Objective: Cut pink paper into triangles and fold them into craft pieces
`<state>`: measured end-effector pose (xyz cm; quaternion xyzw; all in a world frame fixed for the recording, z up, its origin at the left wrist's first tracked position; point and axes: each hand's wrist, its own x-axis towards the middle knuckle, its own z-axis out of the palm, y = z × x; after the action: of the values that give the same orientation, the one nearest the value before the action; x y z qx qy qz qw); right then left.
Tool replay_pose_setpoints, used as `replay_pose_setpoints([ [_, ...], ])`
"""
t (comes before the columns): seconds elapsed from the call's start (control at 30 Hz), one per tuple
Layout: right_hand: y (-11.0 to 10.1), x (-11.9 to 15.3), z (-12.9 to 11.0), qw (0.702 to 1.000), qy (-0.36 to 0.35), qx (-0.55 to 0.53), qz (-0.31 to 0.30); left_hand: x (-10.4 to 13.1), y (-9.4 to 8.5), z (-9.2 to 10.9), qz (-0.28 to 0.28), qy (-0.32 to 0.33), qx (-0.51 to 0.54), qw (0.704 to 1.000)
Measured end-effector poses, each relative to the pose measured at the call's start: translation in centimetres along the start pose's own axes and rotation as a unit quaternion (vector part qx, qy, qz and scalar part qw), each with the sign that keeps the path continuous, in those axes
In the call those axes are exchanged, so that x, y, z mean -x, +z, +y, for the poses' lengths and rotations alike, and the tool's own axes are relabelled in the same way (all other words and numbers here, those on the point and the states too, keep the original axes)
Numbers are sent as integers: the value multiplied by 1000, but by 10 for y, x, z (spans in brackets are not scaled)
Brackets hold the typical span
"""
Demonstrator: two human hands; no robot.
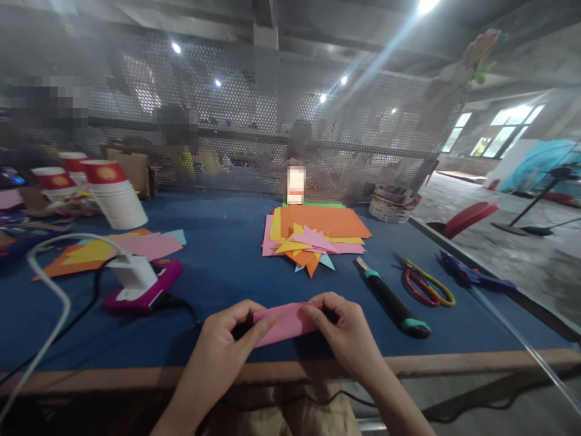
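Observation:
A folded strip of pink paper (287,324) is held level between my two hands, just above the near edge of the blue table. My left hand (231,333) pinches its left end, thumb on top. At the right end, my right hand (339,320) grips it between thumb and fingers. Beyond the strip lies a stack of coloured paper sheets (327,221), orange on top. Pointed paper cut-outs (308,245) in pink, yellow, orange and blue overlap the front of the stack.
Right of my hands lie a utility knife (393,300), scissors (426,283) and a blue glue gun (472,272). On the left are a purple power strip (145,287) with a white plug and cables, more coloured paper (118,248) and stacked paper cups (115,197). A mesh panel (240,127) stands behind.

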<state>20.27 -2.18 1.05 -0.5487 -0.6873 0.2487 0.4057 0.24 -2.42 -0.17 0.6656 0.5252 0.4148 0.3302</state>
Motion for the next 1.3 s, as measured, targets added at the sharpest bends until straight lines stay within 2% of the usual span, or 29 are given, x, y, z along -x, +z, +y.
replay_pose_setpoints([
  [0.5,0,2,-2,1000,11,6,9,1,-1,-5,-3,-21,7,1000],
  [0.77,2,2,0,999,2,50,10,2,2,-7,0,-9,-8,1000],
  [0.9,5,1,2,996,-3,91,15,0,6,-10,14,21,-48,999],
  [1.07,8,0,3,989,-19,148,4,-3,10,-15,45,117,-133,983],
  [1.3,14,-6,1,972,-17,233,4,-6,18,-14,46,104,-261,959],
])
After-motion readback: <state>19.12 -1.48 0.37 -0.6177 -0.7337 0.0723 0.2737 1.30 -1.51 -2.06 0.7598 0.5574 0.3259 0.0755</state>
